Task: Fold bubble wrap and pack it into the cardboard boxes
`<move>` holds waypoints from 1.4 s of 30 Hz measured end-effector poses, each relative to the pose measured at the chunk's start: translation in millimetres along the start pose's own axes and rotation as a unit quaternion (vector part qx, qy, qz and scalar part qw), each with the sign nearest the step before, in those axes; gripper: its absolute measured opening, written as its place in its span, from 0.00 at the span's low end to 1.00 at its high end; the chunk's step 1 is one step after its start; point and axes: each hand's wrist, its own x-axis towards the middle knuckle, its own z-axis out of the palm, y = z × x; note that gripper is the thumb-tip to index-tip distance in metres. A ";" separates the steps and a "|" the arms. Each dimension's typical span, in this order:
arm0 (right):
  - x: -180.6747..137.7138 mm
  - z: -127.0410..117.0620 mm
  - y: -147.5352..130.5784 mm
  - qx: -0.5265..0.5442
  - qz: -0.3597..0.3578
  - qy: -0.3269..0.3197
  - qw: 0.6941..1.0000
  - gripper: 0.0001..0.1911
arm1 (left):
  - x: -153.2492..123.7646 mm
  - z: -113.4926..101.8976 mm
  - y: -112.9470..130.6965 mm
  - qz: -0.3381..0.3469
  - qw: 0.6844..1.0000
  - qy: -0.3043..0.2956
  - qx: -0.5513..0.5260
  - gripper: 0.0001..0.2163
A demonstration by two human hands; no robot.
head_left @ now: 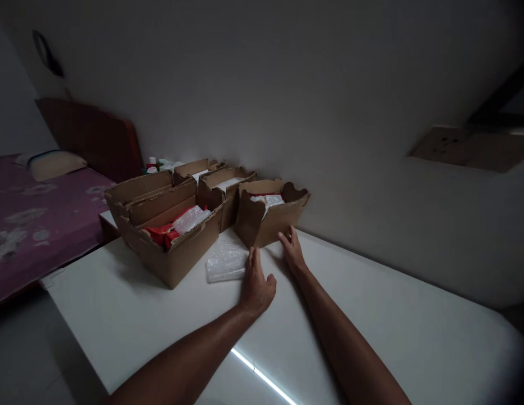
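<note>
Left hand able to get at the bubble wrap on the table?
Likely yes: the left hand is open at the right end of the bubble wrap, with nothing visible blocking the way.

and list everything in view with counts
table: one, white, centre
long wall: one, grey, behind
cardboard boxes: at least four, brown, on table
wrapped contents: several, red and clear, inside boxes
bubble wrap packet: one, clear, on table
small items: several, multicoloured, behind boxes
bed: one, purple floral sheet, left
pillow: one, pale, on bed
headboard: one, reddish brown, behind pillow
socket panel: one, brown, right
unclear wall objects: two, dark, upper corners
left hand: one, bare, by packet
right hand: one, bare, by rightmost box
</note>
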 end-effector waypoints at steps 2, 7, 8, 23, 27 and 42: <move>12.1 -2.2 0.2 -0.018 0.018 0.001 1.000 0.46 | -0.5 -0.1 1.8 0.004 1.000 -0.014 0.008 0.38; 34.9 5.0 -3.7 -0.097 0.032 -0.029 0.994 0.43 | 0.0 -1.0 4.2 -0.004 0.999 -0.033 0.014 0.39; 36.7 7.6 -5.6 -0.119 0.032 -0.039 0.992 0.41 | 0.1 -1.1 4.0 -0.003 0.999 -0.033 0.019 0.38; -38.6 0.6 -71.4 -0.379 -0.100 -0.223 0.893 0.25 | -10.6 -24.6 28.2 0.172 0.971 -0.067 0.151 0.16; -95.2 -47.9 -73.3 -0.393 -0.131 -0.238 0.879 0.24 | -16.4 -53.5 22.1 0.164 0.895 -0.034 0.413 0.20; -167.7 -446.8 -48.5 -0.558 0.060 0.244 0.791 0.25 | -103.5 25.7 38.2 0.348 0.856 -0.209 0.319 0.20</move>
